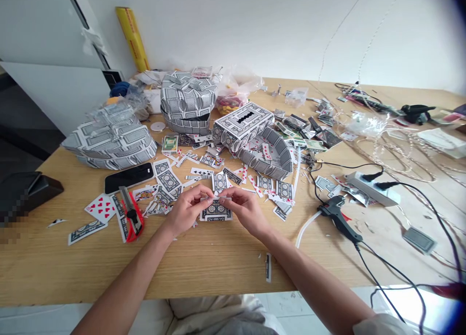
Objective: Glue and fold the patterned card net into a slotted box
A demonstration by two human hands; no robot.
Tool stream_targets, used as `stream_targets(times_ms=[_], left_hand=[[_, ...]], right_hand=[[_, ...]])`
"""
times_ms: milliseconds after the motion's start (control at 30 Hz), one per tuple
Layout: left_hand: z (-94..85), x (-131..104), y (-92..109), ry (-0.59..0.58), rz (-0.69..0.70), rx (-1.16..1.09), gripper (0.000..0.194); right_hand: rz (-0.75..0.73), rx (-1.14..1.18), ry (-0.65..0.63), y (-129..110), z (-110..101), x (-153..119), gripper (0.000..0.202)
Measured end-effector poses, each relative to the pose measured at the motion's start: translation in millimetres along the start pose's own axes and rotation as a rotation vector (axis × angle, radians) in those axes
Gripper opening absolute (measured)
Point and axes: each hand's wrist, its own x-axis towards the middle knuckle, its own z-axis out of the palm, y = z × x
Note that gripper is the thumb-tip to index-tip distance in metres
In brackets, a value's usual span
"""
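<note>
Near the front middle of the table, my left hand (187,208) and my right hand (245,208) meet over a small piece made of black-and-white playing cards (216,211). Fingertips of both hands are closed on its upper edge, one hand at each side. Another patterned card (219,180) stands out just beyond the fingers; whether it is joined to the piece I cannot tell. Cut card strips and whole cards (169,181) lie scattered around the hands. A red utility knife (133,218) rests left of my left hand. On the right lies a hot glue gun (338,218) with a white glue stick.
Behind the hands stand a card-covered box (243,124), an open card tray (267,155), a rounded card basket (188,102) and a boat-shaped one (112,138). A phone (129,178) lies at left. Cables run from a power strip (373,187) at right.
</note>
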Motion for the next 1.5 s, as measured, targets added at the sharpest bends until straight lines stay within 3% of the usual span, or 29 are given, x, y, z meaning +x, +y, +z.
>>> stream_targets(times_ms=[167,300,433,667,867,1100,1300,1500], left_hand=[[0.2,-0.8,3.4,-0.023,-0.016,-0.031,0.015],[0.9,-1.7,8.9,-0.04,-0.031,-0.073,0.029],[3.1,0.2,8.9,-0.054,-0.045,0.045,0.04],[1.5,1.3,1.4,-0.054,-0.053,0.086,0.034],[-0.2,2.1,-3.2,-0.03,-0.049,0.102,0.033],[-0.8,1.6,-3.6,0.018,-0.028,0.137,0.033],[1.8,-0.9,-2.4,-0.016,0.004,0.18,0.033],[-0.2,-1.1,1.7,-0.014,0.001,0.199,0.034]], right_hand=[[-0.014,-0.042,0.023,1.7,-1.6,-0.4,0.026],[-0.076,-0.091,0.044,2.0,-2.2,-1.7,0.02],[-0.185,-0.17,0.039,4.1,-1.3,-3.6,0.014],[-0.332,-0.32,0.078,10.2,2.3,-4.2,0.014],[-0.213,-0.276,0.081,17.8,3.9,-3.7,0.02],[-0.042,-0.149,-0.037,10.1,1.5,-3.6,0.035],[-0.053,-0.261,0.011,12.4,1.7,1.1,0.044],[-0.056,-0.233,0.013,13.7,0.3,0.4,0.048]])
